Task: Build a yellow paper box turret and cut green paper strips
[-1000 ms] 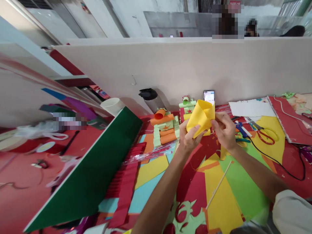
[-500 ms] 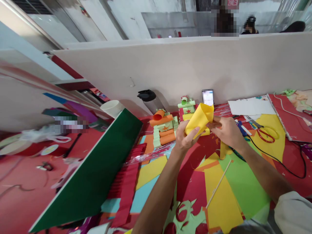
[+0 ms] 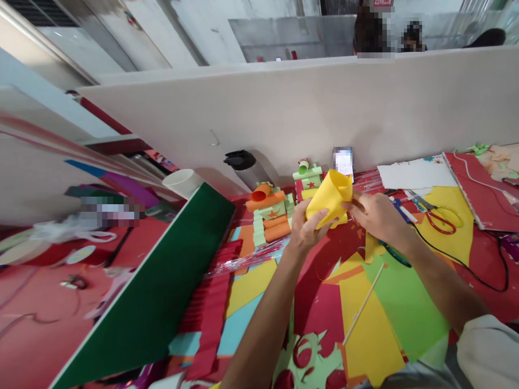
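A yellow paper tube [image 3: 329,195], its open end tilted up and to the right, is held between both hands above the red table. My left hand [image 3: 308,227] wraps round its lower left side, fingers and thumb pressed on the paper. At the tube's right edge, my right hand [image 3: 371,213] pinches the paper where it overlaps. Behind the tube stands a green-and-yellow paper roll figure [image 3: 307,172] with a red star. Left of it sits an orange-and-green paper roll figure [image 3: 272,213].
A dark green board [image 3: 162,292] leans at the left. A bottle [image 3: 247,170], a phone [image 3: 343,161] and a white partition [image 3: 263,108] are behind. Scissors [image 3: 441,216] lie right. Paper sheets, a thin stick [image 3: 364,305] and green cut scraps [image 3: 312,354] lie in front.
The view has shifted slightly. Both hands keep hold of the yellow tube, whose open end looks a little rounder and turned slightly; the grip is nearly the same.
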Demonstrator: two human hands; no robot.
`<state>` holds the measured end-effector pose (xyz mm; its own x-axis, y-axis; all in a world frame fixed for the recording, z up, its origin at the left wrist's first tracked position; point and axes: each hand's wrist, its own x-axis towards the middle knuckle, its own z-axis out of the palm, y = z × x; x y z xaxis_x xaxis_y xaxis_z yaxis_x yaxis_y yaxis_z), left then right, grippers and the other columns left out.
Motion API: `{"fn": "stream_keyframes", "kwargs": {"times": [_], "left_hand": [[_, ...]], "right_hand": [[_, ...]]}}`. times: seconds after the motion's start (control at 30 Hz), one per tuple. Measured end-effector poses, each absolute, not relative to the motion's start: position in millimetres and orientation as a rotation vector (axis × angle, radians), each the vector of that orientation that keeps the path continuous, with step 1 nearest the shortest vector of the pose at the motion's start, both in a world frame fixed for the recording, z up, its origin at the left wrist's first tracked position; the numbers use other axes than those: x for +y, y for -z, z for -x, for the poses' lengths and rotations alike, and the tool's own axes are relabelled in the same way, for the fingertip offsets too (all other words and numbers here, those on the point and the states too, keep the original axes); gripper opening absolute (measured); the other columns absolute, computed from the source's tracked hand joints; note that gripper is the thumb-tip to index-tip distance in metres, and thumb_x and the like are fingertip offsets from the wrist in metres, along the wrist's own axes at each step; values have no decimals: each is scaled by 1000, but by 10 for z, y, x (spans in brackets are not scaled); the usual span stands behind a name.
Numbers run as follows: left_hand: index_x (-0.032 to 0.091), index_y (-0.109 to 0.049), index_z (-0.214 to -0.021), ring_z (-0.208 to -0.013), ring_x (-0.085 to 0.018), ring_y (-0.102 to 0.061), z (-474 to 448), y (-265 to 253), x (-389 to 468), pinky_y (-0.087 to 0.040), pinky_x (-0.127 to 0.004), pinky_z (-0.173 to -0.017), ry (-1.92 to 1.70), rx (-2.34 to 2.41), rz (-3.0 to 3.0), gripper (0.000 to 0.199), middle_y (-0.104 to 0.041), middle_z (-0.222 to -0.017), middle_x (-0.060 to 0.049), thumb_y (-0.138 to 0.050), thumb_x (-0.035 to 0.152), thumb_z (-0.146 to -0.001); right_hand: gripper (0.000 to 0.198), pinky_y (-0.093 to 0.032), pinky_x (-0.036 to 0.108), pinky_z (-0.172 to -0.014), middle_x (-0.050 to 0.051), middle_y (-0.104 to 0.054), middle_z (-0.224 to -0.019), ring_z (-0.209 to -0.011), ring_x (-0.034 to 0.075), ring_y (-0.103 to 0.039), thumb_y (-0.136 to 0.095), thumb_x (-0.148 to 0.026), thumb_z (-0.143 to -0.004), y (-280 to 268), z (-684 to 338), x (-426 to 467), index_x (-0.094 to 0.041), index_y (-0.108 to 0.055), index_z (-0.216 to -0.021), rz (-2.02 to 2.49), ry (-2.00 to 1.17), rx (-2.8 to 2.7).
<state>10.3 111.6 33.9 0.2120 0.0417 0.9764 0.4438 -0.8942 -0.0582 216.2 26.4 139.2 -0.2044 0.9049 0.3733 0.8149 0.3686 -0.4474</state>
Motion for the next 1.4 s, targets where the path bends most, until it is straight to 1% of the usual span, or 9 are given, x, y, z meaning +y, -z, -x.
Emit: {"fn": "stream_keyframes", "kwargs": {"times": [0.17,0.37,0.53,0.67,0.73,0.93,1.17,1.33,1.4], "left_hand": [[27,-56,-130,-101,-24,-71,-118,-359,1095,-64,-33,-76,1710,-471,2213,40,-62,-115,-10,-74,37,-95],[25,-57,-133,-105,-24,-69,-133,-418,1070,-64,-34,-79,1729,-467,2194,41,-60,-121,-13,-72,32,-96],[27,-65,-132,-104,-24,-71,-117,-423,1053,-65,-32,-80,1735,-554,2199,40,-60,-123,-14,-76,33,-94],[27,-72,-124,-99,-22,-71,-129,-446,1032,-65,-31,-78,1745,-562,2219,33,-61,-124,-12,-78,33,-92],[26,-74,-121,-99,-22,-70,-141,-465,1026,-64,-30,-77,1768,-546,2229,30,-61,-123,-12,-79,32,-91],[22,-76,-116,-104,-24,-69,-133,-497,1037,-64,-33,-81,1783,-565,2246,27,-62,-122,-13,-78,35,-92],[22,-75,-114,-98,-21,-72,-127,-532,1022,-64,-31,-79,1669,-545,2334,25,-64,-120,-13,-77,35,-93],[23,-72,-119,-99,-20,-72,-129,-567,1013,-63,-29,-77,1607,-425,2420,28,-65,-128,-14,-77,31,-93],[23,-72,-120,-97,-19,-71,-134,-574,1005,-62,-29,-77,1598,-434,2435,27,-65,-127,-14,-75,32,-94]], "right_hand": [[37,-37,31,-56,6,-74,-65,-56,22,-68,-44,-35,-110,-1287,-2125,281,-16,-71,-128,1579,51,-2126],[31,-42,29,-56,6,-80,-76,-62,20,-74,-45,-29,-109,-1156,-2071,283,-17,-66,-129,1486,107,-2040],[23,-52,27,-61,10,-83,-101,-78,22,-80,-48,-37,-108,-1051,-2034,322,-22,-62,-117,1328,42,-1845],[22,-52,26,-61,7,-81,-89,-71,20,-78,-48,-38,-108,-1000,-2038,339,-23,-62,-100,1276,83,-1789],[22,-53,27,-62,7,-81,-88,-71,20,-78,-49,-38,-107,-992,-2039,342,-23,-62,-97,1244,92,-1768],[18,-62,31,-79,8,-80,-111,-87,20,-79,-53,-38,-105,-1023,-2024,357,-26,-64,-110,1137,-53,-1681],[19,-60,32,-73,8,-79,-103,-77,19,-76,-58,-43,-101,-1052,-2052,388,-24,-60,-95,1136,-103,-1670],[25,-62,33,-77,8,-80,-105,-93,23,-79,-65,-45,-97,-1086,-2111,417,-24,-56,-109,1160,-245,-1617],[24,-62,34,-77,7,-80,-105,-94,23,-79,-65,-44,-96,-1112,-2137,426,-25,-56,-107,1174,-295,-1632]]}}
